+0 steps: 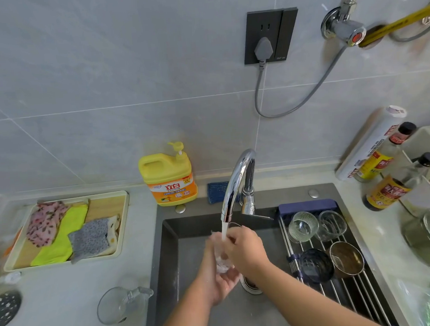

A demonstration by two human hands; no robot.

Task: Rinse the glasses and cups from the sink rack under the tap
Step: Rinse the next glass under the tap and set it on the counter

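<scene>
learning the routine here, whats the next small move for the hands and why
Probably tip the clear glass to pour it out. The left hand cups it from below and the right hand grips its top, right under the running tap, while four more vessels wait on the sink rack.

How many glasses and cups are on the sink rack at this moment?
4 on the rack: ribbed clear glass back left, plain glass back right, dark glass front left, metal cup front right. None appears hidden.

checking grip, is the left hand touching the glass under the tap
Touching. The head view shows the left hand cupped round the glass, fingers against its base.
</scene>
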